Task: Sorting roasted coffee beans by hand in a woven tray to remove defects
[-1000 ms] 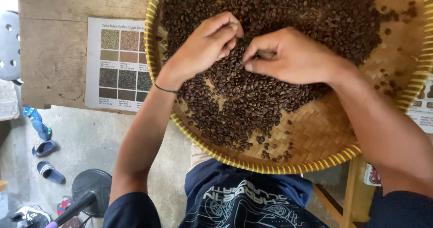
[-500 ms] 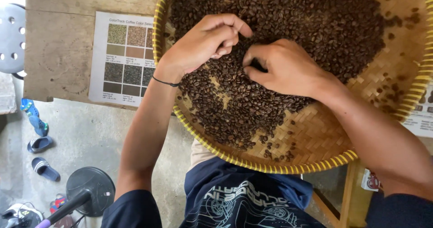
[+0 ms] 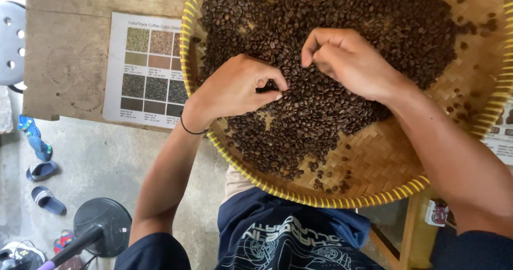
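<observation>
Both hands work in the tray (image 3: 385, 157) — a round woven bamboo one with a yellow rim, resting on a wooden table (image 3: 69, 61). The beans (image 3: 331, 13), dark and roasted, heap across the tray's far and middle parts. The left hand (image 3: 235, 91) sits near the tray's left rim, fingers curled, thumb and forefinger pinched on beans. The right hand (image 3: 350, 61) hovers mid-tray, fingers bunched — whether it grips any, I cannot tell. A colour chart (image 3: 147, 69) lies just left of the tray.

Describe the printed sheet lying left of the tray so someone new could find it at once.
Start at the big round woven tray with its yellow rim, heaped with dark coffee beans. Just left of that rim, on the worn wooden table, lies a white colour chart, its right edge tucked under the tray. Its grid of green-to-brown swatches marks it out.
</observation>
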